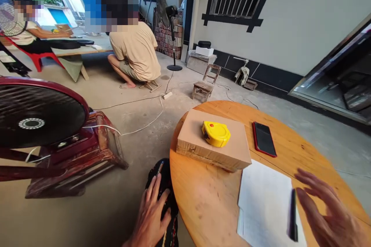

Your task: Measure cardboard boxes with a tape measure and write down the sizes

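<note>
My left hand lies flat on dark patterned cloth over my leg, fingers stretched out and holding nothing. At the right, my right hand hovers over the table with its fingers apart, slightly blurred. Close beside its fingertips is a black pen on sheets of white paper; whether a finger touches it I cannot tell. A brown cardboard box sits left of the paper, with a yellow tape measure on top. Right of the box lies a phone in a red case.
The round wooden table carries these things. A dark red fan stands at left on a wooden stand. Beyond are a small wooden chair, cables on the floor, a crouching person, a seated person and a standing fan.
</note>
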Demonstrator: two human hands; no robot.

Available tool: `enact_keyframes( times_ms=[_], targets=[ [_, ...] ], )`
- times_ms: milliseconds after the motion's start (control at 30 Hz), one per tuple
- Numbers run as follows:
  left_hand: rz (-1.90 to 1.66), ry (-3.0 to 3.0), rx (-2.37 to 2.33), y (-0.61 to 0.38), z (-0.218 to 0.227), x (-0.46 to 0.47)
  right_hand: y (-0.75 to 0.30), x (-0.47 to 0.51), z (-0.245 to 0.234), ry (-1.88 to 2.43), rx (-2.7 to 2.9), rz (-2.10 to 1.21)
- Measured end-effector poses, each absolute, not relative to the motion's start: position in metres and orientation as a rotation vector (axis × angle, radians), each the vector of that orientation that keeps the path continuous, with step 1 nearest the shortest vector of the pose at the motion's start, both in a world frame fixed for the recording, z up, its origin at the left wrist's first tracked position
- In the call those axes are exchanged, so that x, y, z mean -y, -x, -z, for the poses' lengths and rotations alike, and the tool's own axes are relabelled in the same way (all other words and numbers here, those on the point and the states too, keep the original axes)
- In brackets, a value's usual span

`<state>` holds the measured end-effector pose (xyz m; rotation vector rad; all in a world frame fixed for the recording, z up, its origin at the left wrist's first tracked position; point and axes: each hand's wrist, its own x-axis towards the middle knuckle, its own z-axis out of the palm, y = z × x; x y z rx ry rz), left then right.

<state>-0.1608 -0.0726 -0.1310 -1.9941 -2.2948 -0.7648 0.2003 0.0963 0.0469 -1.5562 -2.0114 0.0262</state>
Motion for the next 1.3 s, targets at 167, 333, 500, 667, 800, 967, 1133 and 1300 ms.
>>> enact_keyframes(
  times_ms=[167, 333, 500, 667, 800, 967, 1133, 1300],
  targets=[
    [0.846, 2.12, 2.214, 0.16, 0.125, 0.079, -0.078, -0.11, -0.113, 1.127, 2.349, -0.12],
    [1.149, 1.988, 2.182, 0.192, 0.106, 0.075, -0.021, -0.145, -0.112, 1.055, 2.61, -0.021],
    [1.663, 1.672, 2.341, 0.218, 0.038, 0.022, -0.018, -0.158, -0.104, 1.12, 2.527, -0.282],
    [2.185, 1.717, 2.439, 0.212, -0.022, -0.044, -0.051, -0.138, -0.107, 1.221, 1.87, -0.972],
    [2.514, 1.988, 2.411, 0.202, -0.039, -0.079, -0.082, -0.131, -0.106, 0.995, 1.328, -1.191],
    [2.617, 2.054, 2.312, 0.19, -0.038, -0.088, -0.095, -0.133, -0.095, 0.988, 0.931, -1.369],
    [2.589, 1.867, 2.284, 0.177, -0.024, -0.052, -0.098, -0.115, -0.084, 0.893, 0.703, -1.444],
    [2.584, 1.501, 2.329, 0.15, 0.017, 0.015, -0.115, -0.069, -0.071, 0.817, 0.61, -1.454]
  ],
)
